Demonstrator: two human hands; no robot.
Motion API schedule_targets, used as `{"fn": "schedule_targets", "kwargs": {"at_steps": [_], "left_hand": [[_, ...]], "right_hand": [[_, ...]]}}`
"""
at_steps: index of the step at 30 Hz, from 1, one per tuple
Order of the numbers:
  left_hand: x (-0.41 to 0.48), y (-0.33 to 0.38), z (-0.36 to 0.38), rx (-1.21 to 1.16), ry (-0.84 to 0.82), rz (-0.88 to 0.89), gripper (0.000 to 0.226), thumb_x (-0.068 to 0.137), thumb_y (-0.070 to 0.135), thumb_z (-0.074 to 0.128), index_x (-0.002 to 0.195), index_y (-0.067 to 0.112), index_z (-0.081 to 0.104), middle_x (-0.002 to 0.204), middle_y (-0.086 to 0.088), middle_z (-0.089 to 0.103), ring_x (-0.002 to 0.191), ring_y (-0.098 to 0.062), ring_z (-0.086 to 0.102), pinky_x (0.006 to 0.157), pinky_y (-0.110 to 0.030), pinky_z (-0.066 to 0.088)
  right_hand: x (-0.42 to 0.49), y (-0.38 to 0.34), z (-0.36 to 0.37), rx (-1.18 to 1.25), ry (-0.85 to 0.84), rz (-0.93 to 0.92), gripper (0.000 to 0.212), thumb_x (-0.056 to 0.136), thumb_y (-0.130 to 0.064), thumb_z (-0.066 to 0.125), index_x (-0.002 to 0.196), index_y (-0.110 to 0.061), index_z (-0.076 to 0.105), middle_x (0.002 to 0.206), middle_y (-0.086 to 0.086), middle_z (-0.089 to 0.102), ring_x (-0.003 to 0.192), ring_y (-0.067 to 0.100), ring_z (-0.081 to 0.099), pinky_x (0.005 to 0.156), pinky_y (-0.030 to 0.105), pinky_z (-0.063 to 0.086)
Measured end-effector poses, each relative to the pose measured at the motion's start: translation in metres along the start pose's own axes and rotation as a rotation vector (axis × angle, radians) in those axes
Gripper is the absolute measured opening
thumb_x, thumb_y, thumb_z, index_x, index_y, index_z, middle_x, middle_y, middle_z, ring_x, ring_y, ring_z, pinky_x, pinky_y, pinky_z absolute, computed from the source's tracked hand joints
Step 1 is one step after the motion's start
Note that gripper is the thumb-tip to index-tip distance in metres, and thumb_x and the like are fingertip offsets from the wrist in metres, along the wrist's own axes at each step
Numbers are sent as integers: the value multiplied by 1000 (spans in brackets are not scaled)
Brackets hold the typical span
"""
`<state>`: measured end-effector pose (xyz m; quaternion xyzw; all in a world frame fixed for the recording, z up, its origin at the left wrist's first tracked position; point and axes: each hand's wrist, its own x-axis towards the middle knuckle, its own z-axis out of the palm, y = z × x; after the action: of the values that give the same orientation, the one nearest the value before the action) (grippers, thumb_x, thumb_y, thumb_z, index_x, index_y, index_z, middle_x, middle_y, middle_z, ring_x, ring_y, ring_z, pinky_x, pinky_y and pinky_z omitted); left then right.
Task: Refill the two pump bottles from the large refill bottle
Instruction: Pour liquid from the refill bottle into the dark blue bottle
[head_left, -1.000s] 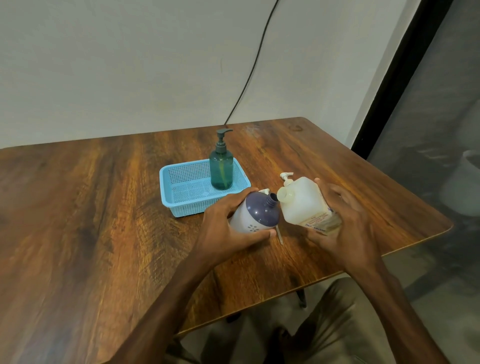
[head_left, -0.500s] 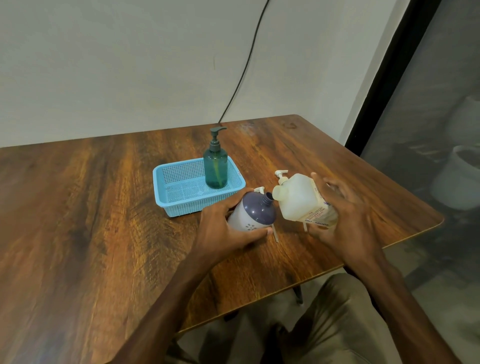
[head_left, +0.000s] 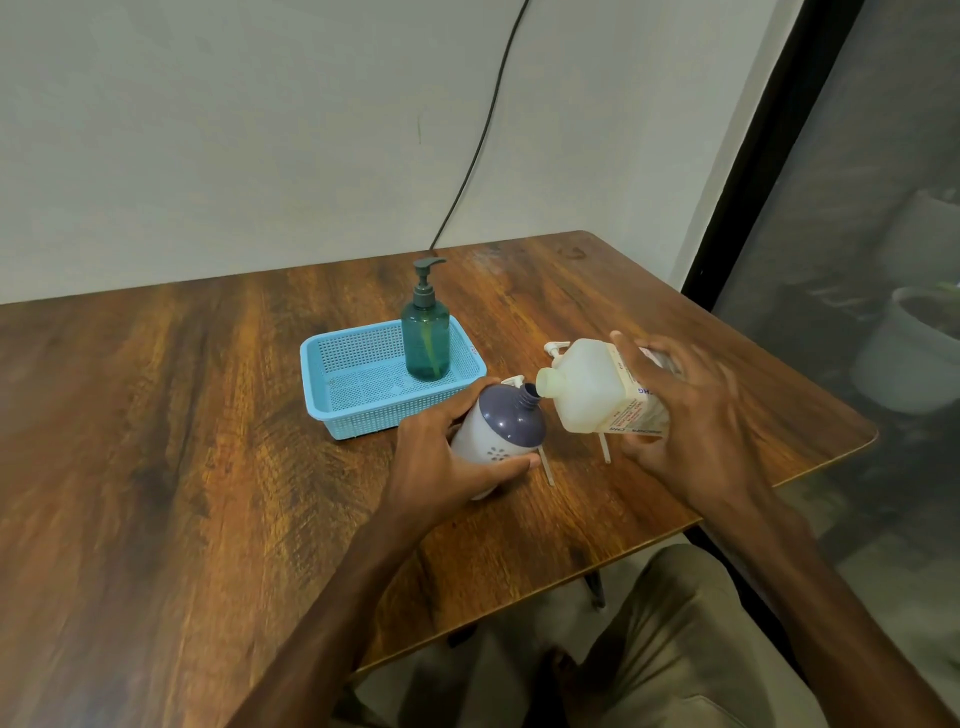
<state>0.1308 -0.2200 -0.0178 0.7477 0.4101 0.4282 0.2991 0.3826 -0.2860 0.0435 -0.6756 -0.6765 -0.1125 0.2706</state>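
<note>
My left hand (head_left: 441, 462) grips a purple and white pump bottle (head_left: 506, 434), tilted so that its open neck points up and right. My right hand (head_left: 685, 431) holds the large pale refill bottle (head_left: 592, 387) tipped on its side, its open mouth touching the purple bottle's neck. A green pump bottle (head_left: 426, 332) with its pump on stands upright in a blue basket (head_left: 337, 395). Two white pump heads with tubes lie on the table, one (head_left: 545, 465) behind the purple bottle and one (head_left: 556, 349) behind the refill bottle.
The wooden table (head_left: 182, 467) ends close by on the right and near side. A black cable (head_left: 483, 135) runs down the wall behind it. A white pot (head_left: 914, 348) stands beyond the glass on the right. My knees are below the table edge.
Both bottles have stayed mouth to mouth while my right hand raised the refill bottle's base a little, tipping it further. The view has shifted slightly.
</note>
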Motion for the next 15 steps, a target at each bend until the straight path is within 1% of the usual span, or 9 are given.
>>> {"fn": "schedule_targets", "kwargs": {"at_steps": [8, 12, 15], "left_hand": [[-1, 5, -2, -19, -9, 26, 92, 61, 64, 88, 142, 28, 62, 131, 17, 69, 119, 1, 64, 101, -27, 57], [-2, 9, -2, -18, -6, 28, 87, 61, 67, 86, 138, 37, 59, 126, 30, 64, 118, 9, 62, 99, -18, 54], [-3, 8, -2, -18, -10, 21, 92, 61, 68, 86, 141, 32, 60, 129, 24, 66, 119, 5, 63, 100, -22, 55]], "right_hand": [[2, 1, -4, -25, 2, -30, 117, 53, -18, 97, 153, -24, 38, 140, 12, 51, 131, 34, 45, 106, 57, 37], [3, 1, -4, -30, 5, -38, 115, 54, -18, 97, 153, -24, 39, 140, 12, 51, 132, 34, 44, 109, 58, 37], [4, 2, -5, -33, 5, -36, 114, 56, -19, 96, 153, -25, 37, 141, 11, 50, 134, 33, 42, 110, 58, 35]]}}
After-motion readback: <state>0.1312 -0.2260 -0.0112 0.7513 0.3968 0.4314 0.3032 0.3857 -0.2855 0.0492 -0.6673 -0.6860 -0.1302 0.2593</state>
